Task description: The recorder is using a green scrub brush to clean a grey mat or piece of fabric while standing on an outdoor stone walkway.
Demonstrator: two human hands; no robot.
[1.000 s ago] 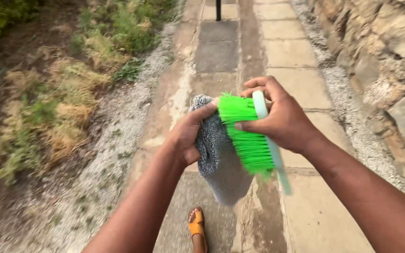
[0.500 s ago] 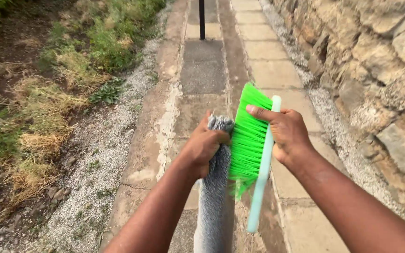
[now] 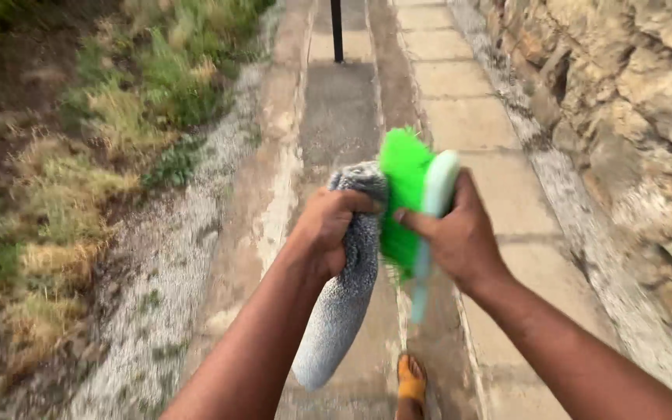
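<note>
I see a grey speckled sock [image 3: 341,295], soft and knitted with a fuzzy surface, hanging as a long rounded tube in front of me over the paved path [image 3: 460,117]; its top end is bunched in my left hand [image 3: 328,229], whose fingers are curled tight around the fabric. Pressed against the sock's upper part are the bright green plastic bristles of a scrub brush [image 3: 410,198], dense and stiff-looking, set in a pale mint, smooth plastic back that tapers down into a slim handle. My right hand [image 3: 456,237] is wrapped around that back, thumb over the rim and fingers closed on it, so both hands sit just beside each other with brush and sock touching between them. Below, near the bottom edge, I make out a foot in an orange sandal [image 3: 411,383] on the worn concrete slabs, which are flat, stained and jointed. To the right runs a rough wall [image 3: 639,101] of irregular tan stones; to the left a strip of pale gravel [image 3: 165,257] borders dry, tufted grass [image 3: 64,194]. A dark thin pole [image 3: 337,31] stands upright far up the path.
</note>
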